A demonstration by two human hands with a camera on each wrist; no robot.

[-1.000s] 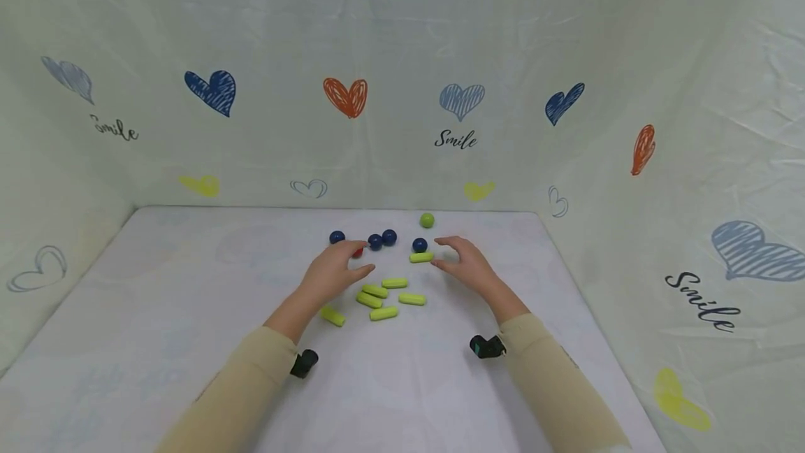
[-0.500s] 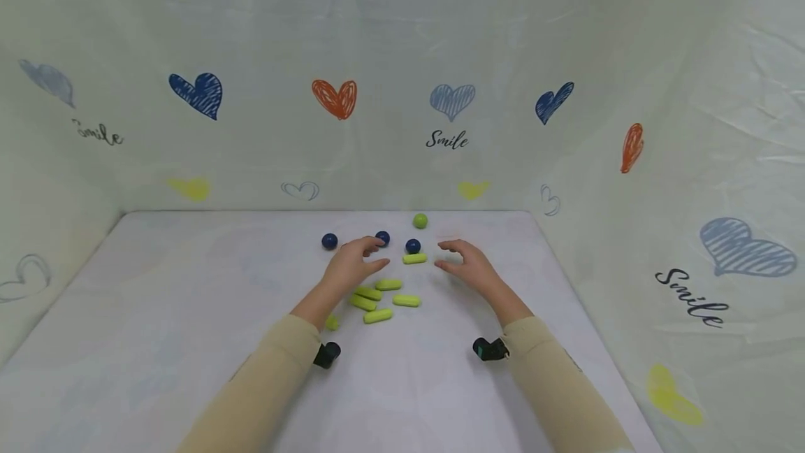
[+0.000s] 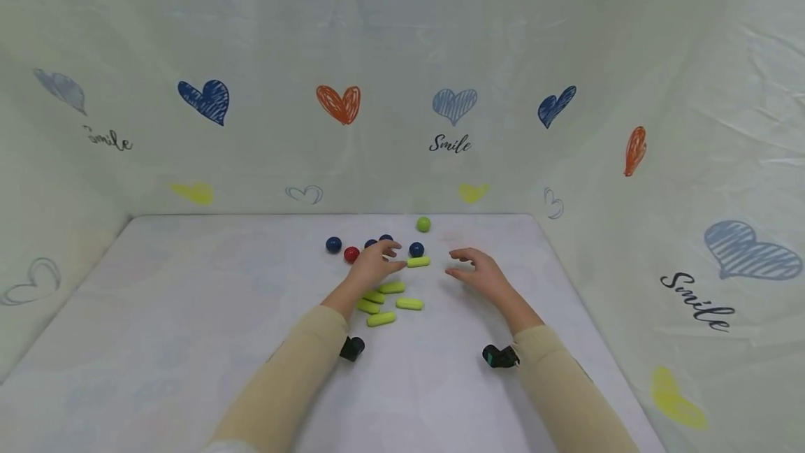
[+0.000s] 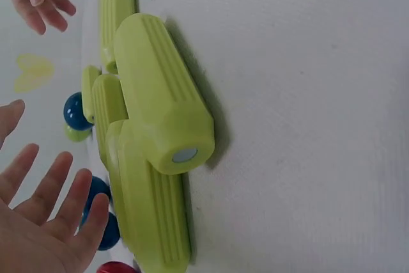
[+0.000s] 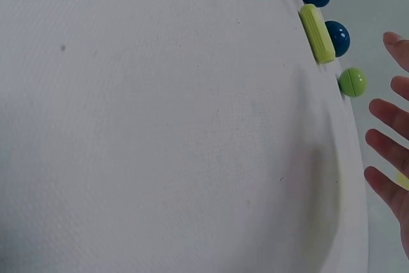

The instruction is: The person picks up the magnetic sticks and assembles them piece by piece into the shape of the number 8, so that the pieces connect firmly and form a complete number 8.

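My left hand (image 3: 370, 270) is held over the middle of the group with fingers spread and nothing in it. In the head view its thumb tip overlaps the end of a yellow-green ridged stick (image 3: 418, 262), just in front of a blue ball (image 3: 416, 249). Further right, my right hand (image 3: 483, 275) hovers with loosely bent, parted fingers, also holding nothing. Below the left hand lie several more such sticks (image 3: 409, 304); one in the left wrist view (image 4: 166, 94) shows a silvery disc in its end. Two blue balls are partly hidden behind the left hand.
A red ball (image 3: 351, 254) and another blue ball (image 3: 333, 245) sit left of the left hand. The green ball (image 3: 424, 224) lies near the back edge of the white table (image 3: 189, 341). Behind rises a pale sheet (image 3: 390, 159) printed with hearts.
My left hand has moved right over the pieces, uncovering the red ball and partly covering two blue balls. My right hand has shifted slightly right. No piece has been picked up.
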